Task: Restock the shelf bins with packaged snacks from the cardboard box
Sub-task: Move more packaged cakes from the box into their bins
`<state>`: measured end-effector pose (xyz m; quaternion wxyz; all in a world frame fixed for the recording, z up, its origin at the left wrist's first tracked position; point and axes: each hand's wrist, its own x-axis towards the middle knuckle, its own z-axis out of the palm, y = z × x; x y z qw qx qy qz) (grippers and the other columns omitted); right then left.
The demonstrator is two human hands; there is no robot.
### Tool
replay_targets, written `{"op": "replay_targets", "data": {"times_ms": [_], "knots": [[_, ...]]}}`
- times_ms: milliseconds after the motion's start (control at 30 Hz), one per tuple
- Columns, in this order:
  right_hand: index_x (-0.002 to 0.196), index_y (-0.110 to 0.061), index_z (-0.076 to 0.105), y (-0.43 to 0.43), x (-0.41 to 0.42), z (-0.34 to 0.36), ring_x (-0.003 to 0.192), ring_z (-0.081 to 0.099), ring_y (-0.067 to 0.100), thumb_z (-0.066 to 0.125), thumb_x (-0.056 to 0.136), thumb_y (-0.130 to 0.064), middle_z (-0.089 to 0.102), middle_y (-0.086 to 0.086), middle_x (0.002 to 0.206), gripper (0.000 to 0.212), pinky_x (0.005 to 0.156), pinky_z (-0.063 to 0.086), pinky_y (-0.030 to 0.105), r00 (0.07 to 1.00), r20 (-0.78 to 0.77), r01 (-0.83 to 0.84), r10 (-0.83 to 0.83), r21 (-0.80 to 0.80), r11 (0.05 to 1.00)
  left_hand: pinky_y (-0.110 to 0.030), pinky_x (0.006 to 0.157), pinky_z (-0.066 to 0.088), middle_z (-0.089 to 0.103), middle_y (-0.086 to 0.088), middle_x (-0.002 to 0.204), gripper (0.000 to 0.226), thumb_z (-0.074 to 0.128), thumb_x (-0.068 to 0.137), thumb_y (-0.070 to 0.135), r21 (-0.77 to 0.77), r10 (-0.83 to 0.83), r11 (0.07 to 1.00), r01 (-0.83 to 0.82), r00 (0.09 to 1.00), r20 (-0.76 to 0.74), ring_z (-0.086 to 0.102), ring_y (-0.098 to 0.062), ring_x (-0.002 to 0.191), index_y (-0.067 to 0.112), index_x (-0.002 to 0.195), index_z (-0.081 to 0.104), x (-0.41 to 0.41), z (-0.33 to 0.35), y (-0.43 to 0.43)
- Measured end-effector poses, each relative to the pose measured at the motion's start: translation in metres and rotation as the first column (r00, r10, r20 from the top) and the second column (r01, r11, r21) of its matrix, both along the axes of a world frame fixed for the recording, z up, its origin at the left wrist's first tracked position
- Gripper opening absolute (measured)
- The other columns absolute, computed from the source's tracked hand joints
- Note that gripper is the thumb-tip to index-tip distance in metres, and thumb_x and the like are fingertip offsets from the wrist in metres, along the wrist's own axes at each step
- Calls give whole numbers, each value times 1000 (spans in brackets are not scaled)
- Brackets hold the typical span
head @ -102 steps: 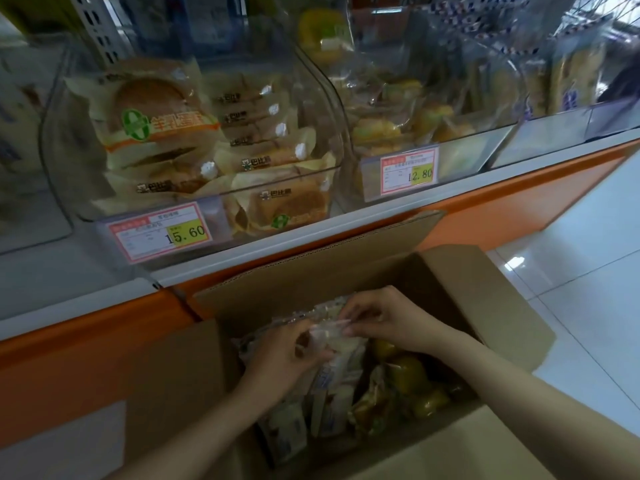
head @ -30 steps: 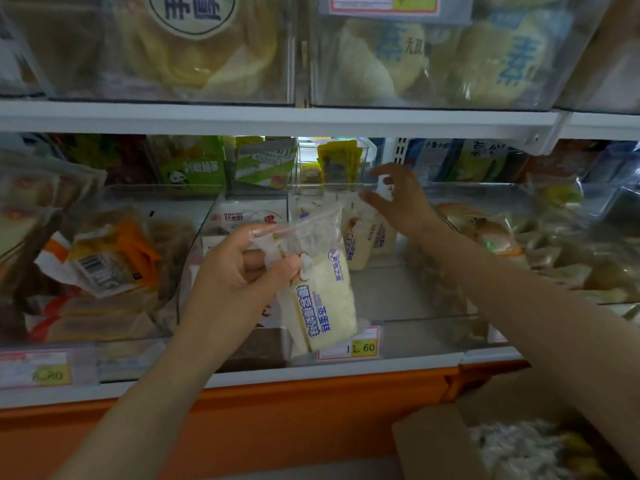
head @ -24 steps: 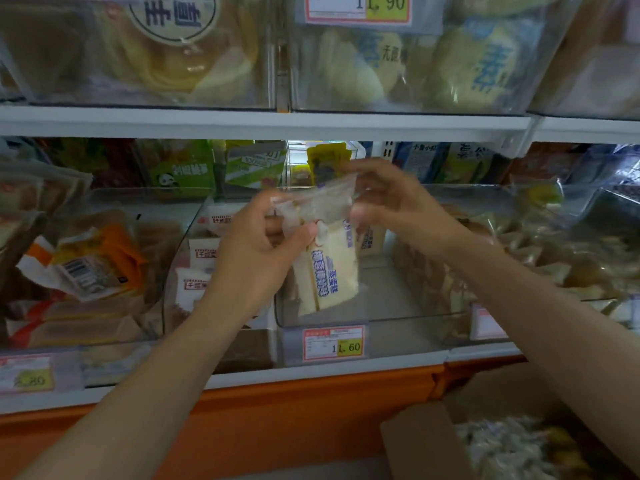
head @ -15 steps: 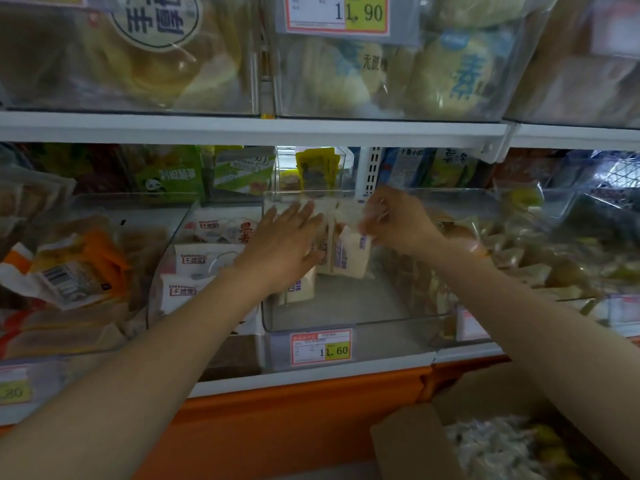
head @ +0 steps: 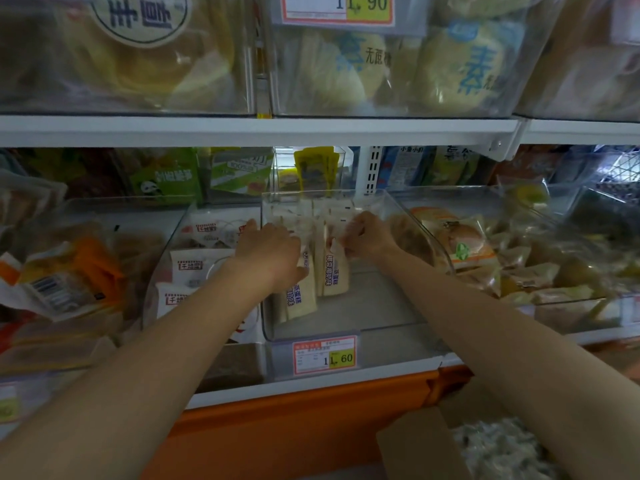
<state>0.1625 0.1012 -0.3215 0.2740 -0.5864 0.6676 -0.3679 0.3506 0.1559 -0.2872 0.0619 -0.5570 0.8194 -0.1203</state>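
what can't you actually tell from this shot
All in the head view:
- the front snack packs: upper parts hidden behind the left hand and right hand.
- the cardboard box: cut off by the bottom edge, contents blurred.
- the price tag: print beside the 1.60 too small to read.
- the clear bin: pack count unclear, hands in front.

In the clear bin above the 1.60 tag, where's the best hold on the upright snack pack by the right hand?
Pinch the flat clear seal at the top of the snack pack, coming down through the open top of the bin. It stands upright with a neighbouring pack close beside it, and the cake fills the lower part. The right hand pinches there.
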Motion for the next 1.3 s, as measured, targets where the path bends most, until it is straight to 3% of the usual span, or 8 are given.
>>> {"op": "replay_targets", "data": {"times_ms": [200,367,500,667,767,900,1100,1300], "knots": [[138,-9,28,25,-1,21,126,42,28,73,82,-22,34,14,139,73,100,41,32,946,-320,-73,47,-70,995,-41,109,22,48,-7,137,42,46,93,47,-157,-83,986,51,974,-208,39,-25,128,20,125,56,1,7,28],[121,-11,57,124,-35,41,107,57,11,66,89,-16,58,1,116,34,87,50,25,927,-267,-368,265,-494,788,-34,88,42,62,-5,114,29,49,91,28,-444,-527,840,311,662,-533,54,-21,107,16,112,65,-39,-16,111],[103,-12,66,199,-106,10,80,66,9,60,92,-20,66,-6,91,15,68,54,22,898,-245,-438,366,-406,802,-27,82,41,61,3,106,22,51,90,28,-339,-589,792,508,490,-643,54,-13,98,23,107,64,-87,-85,170],[91,-15,70,237,-197,-103,79,67,7,68,88,-21,69,-9,86,7,71,54,26,873,-293,-382,390,87,920,-33,115,24,39,4,147,42,38,96,46,148,-375,814,562,702,-605,31,-16,137,32,134,48,-143,-183,196],[99,-20,68,249,-231,-177,84,64,5,67,88,-24,70,-6,97,12,73,50,16,766,-381,-361,519,413,836,-29,112,-10,5,9,160,56,28,97,57,286,-328,812,508,803,-497,-4,-11,146,37,149,20,-160,-232,203],[112,-32,60,260,-242,-245,93,60,9,71,82,-35,63,-10,111,32,74,46,19,637,-346,-363,689,653,664,-26,108,-13,-8,14,160,59,21,96,61,300,-277,839,453,831,-482,-18,-6,143,41,150,9,-168,-255,210],[95,-17,61,256,-236,-278,100,55,24,67,85,-30,57,5,109,17,77,40,31,490,-424,-415,762,654,632,-20,109,-16,-5,22,157,53,23,97,58,298,-194,868,397,824,-532,-19,3,139,44,147,18,-172,-255,214],[85,-24,63,248,-262,-219,84,60,2,66,89,-24,66,-11,90,4,77,52,28,725,-250,-508,642,434,744,-28,112,17,21,18,151,47,30,93,61,286,-157,884,371,810,-564,13,-6,140,44,137,35,-188,-243,204]]}}
